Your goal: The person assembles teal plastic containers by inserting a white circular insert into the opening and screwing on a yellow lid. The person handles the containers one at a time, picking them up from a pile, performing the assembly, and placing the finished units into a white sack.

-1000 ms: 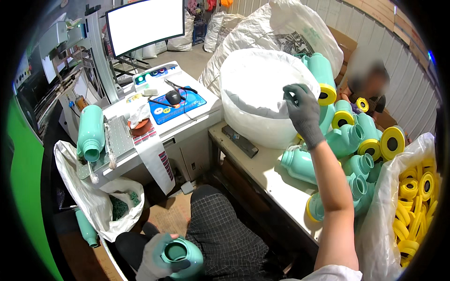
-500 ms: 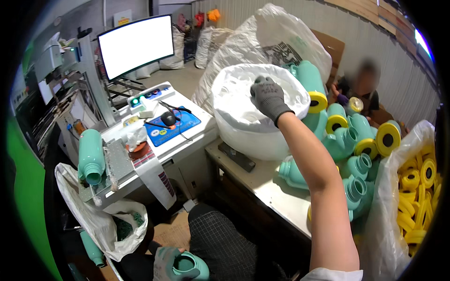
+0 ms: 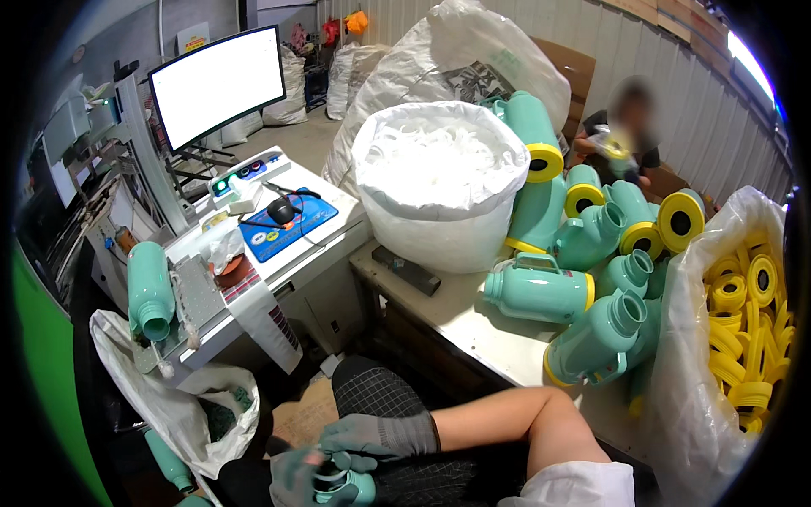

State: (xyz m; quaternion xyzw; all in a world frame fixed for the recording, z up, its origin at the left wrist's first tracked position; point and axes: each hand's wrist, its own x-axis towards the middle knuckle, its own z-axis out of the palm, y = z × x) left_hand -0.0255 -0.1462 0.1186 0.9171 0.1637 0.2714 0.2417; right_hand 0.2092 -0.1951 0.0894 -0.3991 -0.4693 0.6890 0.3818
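Observation:
Low in the view, above my lap, I hold a mint-green plastic flask body (image 3: 361, 488) with its round mouth facing up. My left hand (image 3: 294, 478), in a grey glove and partly blurred, is closed round its left side. My right hand (image 3: 359, 436), gloved too, reaches across from the right, its fingers closed at the mouth on a thin white plastic ring (image 3: 331, 478). The fingers cover part of that ring. Many such white rings (image 3: 435, 156) fill the large white bag (image 3: 439, 228) on the bench.
Green flasks with yellow bases (image 3: 541, 291) crowd the bench (image 3: 473, 338). A clear sack of yellow rings (image 3: 748, 329) stands at the right. To the left are a machine table (image 3: 321, 245), a monitor (image 3: 220, 84), a lone flask body (image 3: 150, 287) and a scrap bag (image 3: 169, 414). Another person (image 3: 621, 139) sits behind.
My right hand has come from the white bag down to the flask body in my lap, with a white ring now showing there. The view has shifted slightly.

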